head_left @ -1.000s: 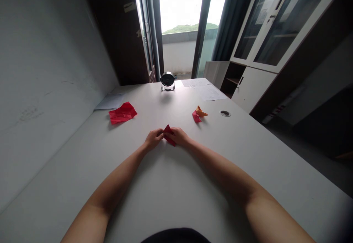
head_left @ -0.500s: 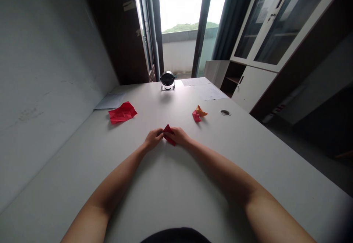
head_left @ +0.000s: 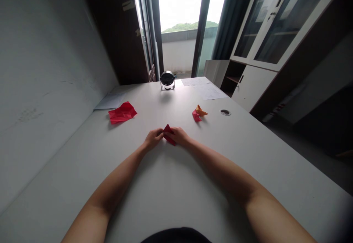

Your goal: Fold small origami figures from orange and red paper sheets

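A small piece of folded red paper (head_left: 169,138) is held between my hands over the middle of the white table. My left hand (head_left: 154,138) pinches its left edge, fingers closed. From the other side my right hand (head_left: 178,136) grips it, with the fingers lying across its face. One pointed corner sticks up above the fingers and another points down toward me. Part of the paper is hidden by my fingers. Beyond my left hand lies a creased red sheet (head_left: 122,113). Past my right hand sits a folded paper figure (head_left: 198,113) in red and orange.
At the table's (head_left: 171,199) far end stands a round black device (head_left: 167,80) on a silver stand. White papers (head_left: 211,91) lie at the back right, another sheet (head_left: 109,101) at the back left by the wall. A round cable hole (head_left: 225,112) is at the right.
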Motion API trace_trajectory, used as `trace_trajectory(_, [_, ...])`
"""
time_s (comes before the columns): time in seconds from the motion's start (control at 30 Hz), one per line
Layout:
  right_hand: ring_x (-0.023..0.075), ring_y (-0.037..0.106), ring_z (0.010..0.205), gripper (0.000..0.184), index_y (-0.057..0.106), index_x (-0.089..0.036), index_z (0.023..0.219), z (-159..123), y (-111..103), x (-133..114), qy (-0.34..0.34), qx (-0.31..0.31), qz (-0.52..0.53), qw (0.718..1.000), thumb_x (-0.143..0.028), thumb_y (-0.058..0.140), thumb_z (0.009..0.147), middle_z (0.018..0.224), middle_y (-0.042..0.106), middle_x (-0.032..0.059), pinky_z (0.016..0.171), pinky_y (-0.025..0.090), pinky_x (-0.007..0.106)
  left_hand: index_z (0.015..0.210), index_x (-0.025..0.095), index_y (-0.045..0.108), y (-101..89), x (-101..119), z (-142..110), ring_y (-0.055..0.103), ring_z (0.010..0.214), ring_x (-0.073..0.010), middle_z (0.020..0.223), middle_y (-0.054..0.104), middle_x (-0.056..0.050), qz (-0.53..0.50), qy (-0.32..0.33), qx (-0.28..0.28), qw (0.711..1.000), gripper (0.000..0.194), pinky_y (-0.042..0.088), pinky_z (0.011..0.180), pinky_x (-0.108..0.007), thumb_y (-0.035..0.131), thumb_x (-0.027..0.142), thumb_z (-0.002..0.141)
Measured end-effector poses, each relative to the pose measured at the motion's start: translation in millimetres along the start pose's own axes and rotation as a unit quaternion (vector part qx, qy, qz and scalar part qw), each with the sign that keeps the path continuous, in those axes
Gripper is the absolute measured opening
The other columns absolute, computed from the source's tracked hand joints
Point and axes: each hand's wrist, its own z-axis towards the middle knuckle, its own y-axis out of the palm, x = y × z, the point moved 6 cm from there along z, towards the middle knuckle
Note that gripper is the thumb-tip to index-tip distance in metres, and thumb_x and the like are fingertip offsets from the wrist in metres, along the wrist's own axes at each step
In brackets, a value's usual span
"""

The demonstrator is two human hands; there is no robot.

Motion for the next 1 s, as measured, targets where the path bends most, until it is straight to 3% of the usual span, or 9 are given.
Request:
trace_trajectory(0.43, [0.0104, 0.053, 0.063, 0.024, 0.071, -0.02, 0.086, 0.1, -0.1, -0.5, -0.009, 0.004, 0.004, 1.0, -0.037, 0.056, 0.089, 0.076, 0.068, 0.0006, 0.06, 0.035, 0.021, 0.093, 0.018, 0.069, -2.0, 7.0, -1.1, 0.055, 0.068, -0.0135, 0.075, 0.067, 0.0, -0.007, 0.002, 0.001, 1.0, 0.025, 0.041, 0.065, -0.022, 0.051, 0.033, 0.087])
trace_trajectory(1.0, [0.0108, 0.054, 0.064, 0.021, 0.071, -0.019, 0.086, 0.5, 0.2, 1.4, 0.0, 0.001, -0.007, 1.0, -0.036, 0.058, 0.088, 0.076, 0.068, 0.0007, 0.061, 0.036, 0.021, 0.095, 0.019, 0.069, -0.4, 0.6, 0.3, 0.055, 0.068, -0.0132, 0.074, 0.066, 0.0, 0.0, 0.006, -0.003, 1.0, 0.026, 0.043, 0.067, -0.023, 0.052, 0.037, 0.087])
